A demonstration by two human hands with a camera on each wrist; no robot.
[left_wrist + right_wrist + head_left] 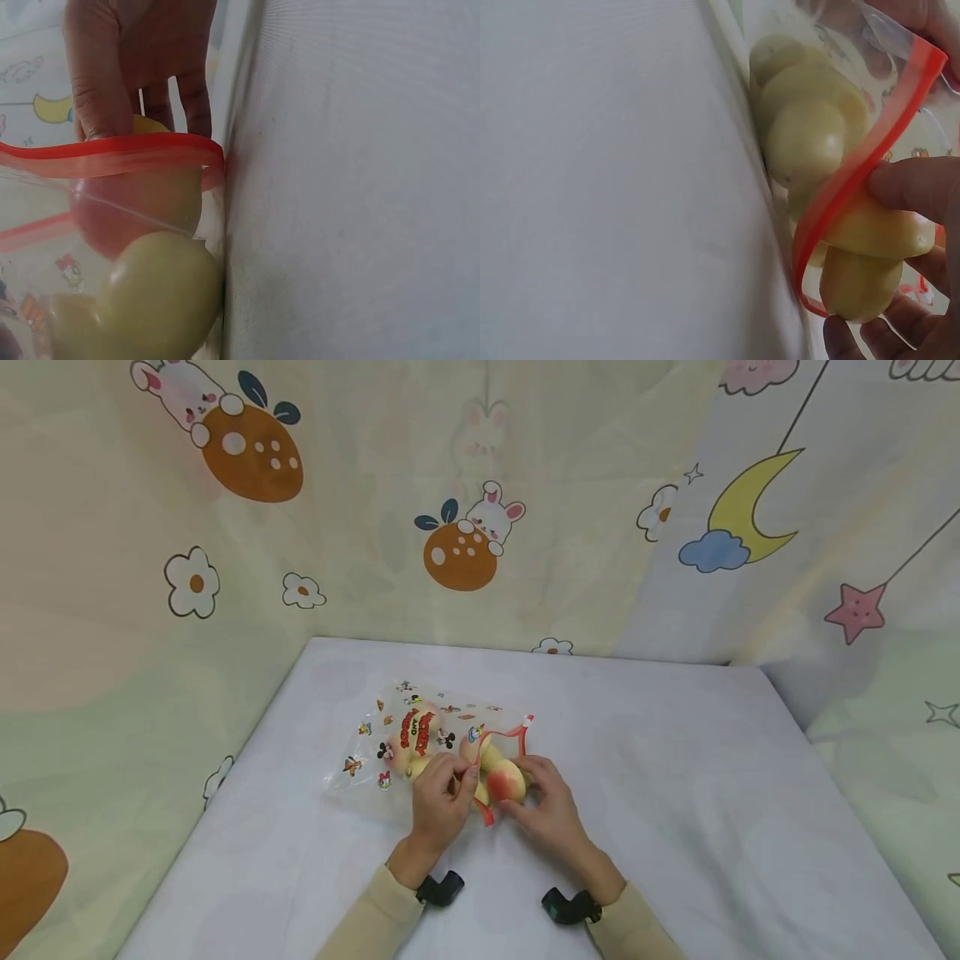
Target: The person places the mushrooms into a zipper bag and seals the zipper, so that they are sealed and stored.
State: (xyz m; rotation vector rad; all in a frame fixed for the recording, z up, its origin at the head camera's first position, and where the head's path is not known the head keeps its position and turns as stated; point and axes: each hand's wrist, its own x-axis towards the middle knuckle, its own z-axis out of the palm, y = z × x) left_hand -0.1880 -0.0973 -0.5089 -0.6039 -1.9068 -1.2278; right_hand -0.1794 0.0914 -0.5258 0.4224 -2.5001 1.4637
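Observation:
A clear zip bag (367,777) with cartoon print and a red zip edge (487,814) lies on the white table, its mouth toward the right. Inside are several yellow, red-tinged mushroom-shaped pieces (806,142). My left hand (441,802) pinches the bag's edge at the mouth. At the opening, my right hand (551,802) holds one mushroom-shaped piece (506,782) between thumb and fingers. The right wrist view shows its rounded cap and stubby stem (861,285), partly within the red edge. Another pale piece (161,292) sits deeper in the bag in the left wrist view.
The white table (675,777) extends on both sides of the bag. Behind it hangs a printed cloth (360,527) with rabbits, flowers and a moon. Black wrist cameras (441,889) sit on both wrists.

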